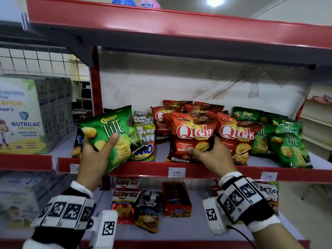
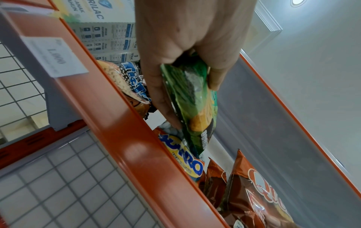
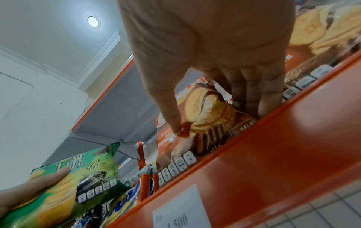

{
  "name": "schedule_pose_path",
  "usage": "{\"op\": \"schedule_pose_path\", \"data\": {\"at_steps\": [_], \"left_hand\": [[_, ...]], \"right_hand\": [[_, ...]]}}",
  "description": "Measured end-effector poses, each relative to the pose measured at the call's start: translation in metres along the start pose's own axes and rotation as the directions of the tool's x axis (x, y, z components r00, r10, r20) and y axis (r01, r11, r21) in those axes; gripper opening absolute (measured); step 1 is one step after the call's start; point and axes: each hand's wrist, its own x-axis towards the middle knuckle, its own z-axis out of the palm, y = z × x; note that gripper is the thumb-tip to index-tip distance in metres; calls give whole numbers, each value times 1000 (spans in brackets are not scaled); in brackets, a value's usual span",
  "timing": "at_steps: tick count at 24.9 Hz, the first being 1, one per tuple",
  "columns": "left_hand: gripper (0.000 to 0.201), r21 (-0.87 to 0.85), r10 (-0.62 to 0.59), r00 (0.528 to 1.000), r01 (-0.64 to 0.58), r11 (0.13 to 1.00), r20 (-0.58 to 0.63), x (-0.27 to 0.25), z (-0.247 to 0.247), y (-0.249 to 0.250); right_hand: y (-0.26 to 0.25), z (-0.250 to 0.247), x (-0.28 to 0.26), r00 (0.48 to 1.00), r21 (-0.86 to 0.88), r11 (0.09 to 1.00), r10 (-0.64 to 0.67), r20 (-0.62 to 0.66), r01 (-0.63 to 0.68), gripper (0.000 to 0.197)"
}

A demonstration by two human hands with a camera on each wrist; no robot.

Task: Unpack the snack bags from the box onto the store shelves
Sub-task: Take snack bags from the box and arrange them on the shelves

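The shelf (image 1: pixel 206 169) is crowded along its front edge: red Qtela bags (image 1: pixel 237 139) fill the middle, green Lite bags (image 1: pixel 287 146) pack the right end, and a Jumbo bag (image 1: pixel 145 150) with candy packs (image 1: pixel 145 123) behind it sits left of centre. A strip of bare shelf shows between the Jumbo bag and the Qtela bags. Above the bags there is open room up to the upper shelf (image 1: pixel 179 27). The red upright (image 1: pixel 95 81) blocks the left end.
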Motion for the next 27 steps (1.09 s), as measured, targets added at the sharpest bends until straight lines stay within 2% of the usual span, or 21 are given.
{"op": "schedule_pose_path", "data": {"at_steps": [7, 10, 13, 15, 17, 19, 21, 23, 25, 27], "left_hand": [[66, -73, 20, 999, -18, 997, 29, -5, 0, 6], [59, -140, 9, 999, -4, 990, 31, -11, 3, 12], [36, -179, -10, 998, 21, 984, 65, -21, 13, 19], [43, -203, -30, 992, 54, 978, 120, -32, 25, 21], [59, -229, -38, 980, 84, 970, 196, -45, 44, 23], [59, -250, -33, 955, 110, 962, 295, -62, 70, 25], [45, -262, -16, 913, 133, 956, 407, -82, 103, 25], [39, -248, 2, 870, 138, 959, 494, -101, 139, 25], [51, -240, 9, 823, 155, 958, 568, -117, 174, 24], [58, -237, -4, 771, 200, 951, 637, -129, 202, 20]], "right_hand": [[-2, -12, -13, 987, 29, 994, -98, -124, 102, 99], [-3, -13, -15, 975, 34, 992, -115, -190, 124, 85], [-7, -15, -23, 954, 105, 978, -144, -263, 177, 60], [-12, -21, -32, 937, 184, 948, -202, -286, 260, 45], [-16, -32, -44, 950, 349, 884, -273, -153, 310, 49], [-15, -49, -52, 936, 520, 812, -347, 67, 264, 62], [-5, -69, -54, 906, 547, 801, -388, 167, 242, 69], [11, -92, -51, 910, 507, 822, -384, 158, 259, 74], [32, -120, -43, 940, 474, 848, -323, 108, 237, 79], [53, -150, -30, 961, 460, 857, -275, 26, 233, 73]]}}
